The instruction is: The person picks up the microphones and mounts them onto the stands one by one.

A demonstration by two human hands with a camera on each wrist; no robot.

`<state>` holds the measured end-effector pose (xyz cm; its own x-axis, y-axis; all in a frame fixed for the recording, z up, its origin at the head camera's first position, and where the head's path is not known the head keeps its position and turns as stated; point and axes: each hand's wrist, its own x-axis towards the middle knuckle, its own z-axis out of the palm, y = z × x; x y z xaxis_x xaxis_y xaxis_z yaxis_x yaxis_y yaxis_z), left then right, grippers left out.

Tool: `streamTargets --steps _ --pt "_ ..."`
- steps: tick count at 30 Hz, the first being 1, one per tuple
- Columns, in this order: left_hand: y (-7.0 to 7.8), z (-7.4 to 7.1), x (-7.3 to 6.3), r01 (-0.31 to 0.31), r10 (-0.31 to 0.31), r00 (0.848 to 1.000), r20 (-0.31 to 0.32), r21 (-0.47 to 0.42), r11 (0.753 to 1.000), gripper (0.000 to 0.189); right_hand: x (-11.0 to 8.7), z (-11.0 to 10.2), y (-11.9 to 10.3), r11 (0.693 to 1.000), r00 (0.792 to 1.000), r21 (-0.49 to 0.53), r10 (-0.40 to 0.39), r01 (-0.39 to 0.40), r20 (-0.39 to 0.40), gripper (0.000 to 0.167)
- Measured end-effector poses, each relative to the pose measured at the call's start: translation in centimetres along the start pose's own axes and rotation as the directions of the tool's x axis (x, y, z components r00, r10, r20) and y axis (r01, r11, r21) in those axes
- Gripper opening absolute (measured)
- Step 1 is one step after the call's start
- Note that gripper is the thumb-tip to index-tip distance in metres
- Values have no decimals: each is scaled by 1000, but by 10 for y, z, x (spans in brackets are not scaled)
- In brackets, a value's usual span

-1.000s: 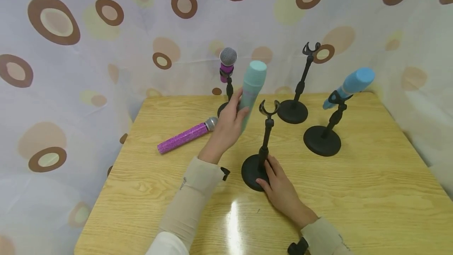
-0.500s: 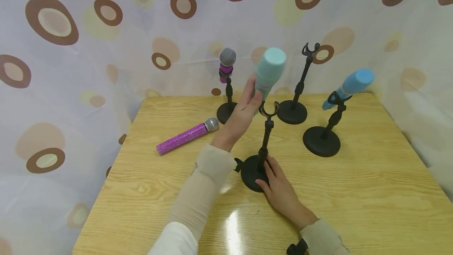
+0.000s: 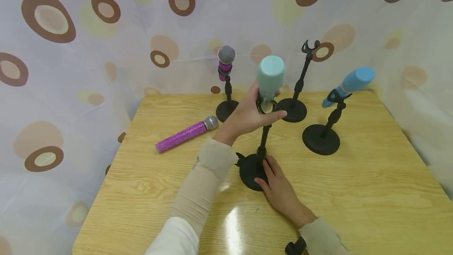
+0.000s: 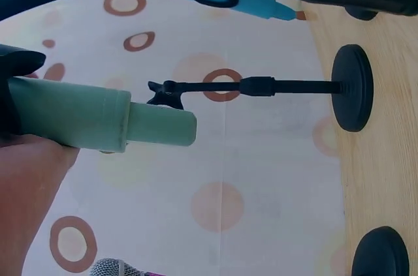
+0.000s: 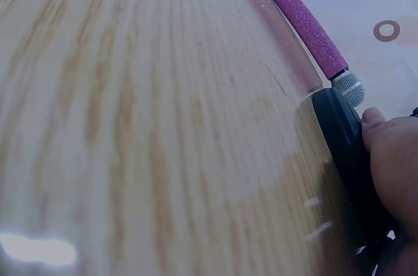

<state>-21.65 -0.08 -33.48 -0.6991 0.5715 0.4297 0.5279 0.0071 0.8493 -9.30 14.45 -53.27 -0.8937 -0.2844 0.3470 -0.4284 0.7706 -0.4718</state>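
Note:
In the head view, a mint-green microphone [image 3: 270, 73] sits tilted at the clip of the front black microphone stand [image 3: 264, 139]. My left hand [image 3: 247, 114] grips it there, thumb lying across the front of the clip and the other fingers mostly hidden behind. Its tapered tail end [image 4: 163, 124] sticks out past the dark clip in the left wrist view. Low on the same stand, my right hand [image 3: 282, 193] holds the round base, thumb on top and fingers by the pole. The right wrist view catches that base [image 5: 349, 158] edge-on beside the hand.
A glittery purple microphone [image 3: 182, 136] lies on the wooden table [image 3: 141, 196]. Behind stand a clipped purple microphone [image 3: 225, 60] and a stand [image 3: 300, 84] with a bare clip. To the right, a blue microphone [image 3: 355, 80] rests in its stand [image 3: 323, 139].
My left hand has carried the mint-green microphone rightward to the front stand's clip, and its thumb now lies across the clip. My right hand has stayed on the base.

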Motion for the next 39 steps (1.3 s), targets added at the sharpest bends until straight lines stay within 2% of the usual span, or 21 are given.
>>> streamTargets --steps 3,7,11,18,23,27,31,36,39 --pt "0 -3 0 -32 32 999 -17 38 999 67 1 0 -1 1000 1000 -5 -14 14 -13 65" --pt "0 -5 2 -99 103 994 -27 122 988 63 1 0 -2 1000 1000 -2 13 -13 8 66" --pt "-2 -7 4 -134 142 989 -31 175 975 54 1 0 -2 999 999 1 33 -34 33 66" --pt "-2 -9 6 -128 139 990 -28 239 963 46 1 1 0 999 999 3 33 -33 32 66" --pt "0 -8 4 -148 156 988 -17 221 964 32 2 3 1 1000 1000 -7 -25 25 -19 66" --pt "1 -7 3 -133 135 991 0 187 973 31 2 3 2 998 996 -21 -67 66 -59 65" --pt "-1 -6 3 -95 94 995 14 137 986 32 2 4 3 998 995 -23 -67 65 -67 65" --pt "-2 -3 -4 -15 16 1000 -7 101 995 36 1 6 5 999 997 -17 -51 50 -49 66" --pt "-3 0 -9 6 -3 999 -35 108 994 42 1 6 4 998 997 -14 -56 55 -55 66"
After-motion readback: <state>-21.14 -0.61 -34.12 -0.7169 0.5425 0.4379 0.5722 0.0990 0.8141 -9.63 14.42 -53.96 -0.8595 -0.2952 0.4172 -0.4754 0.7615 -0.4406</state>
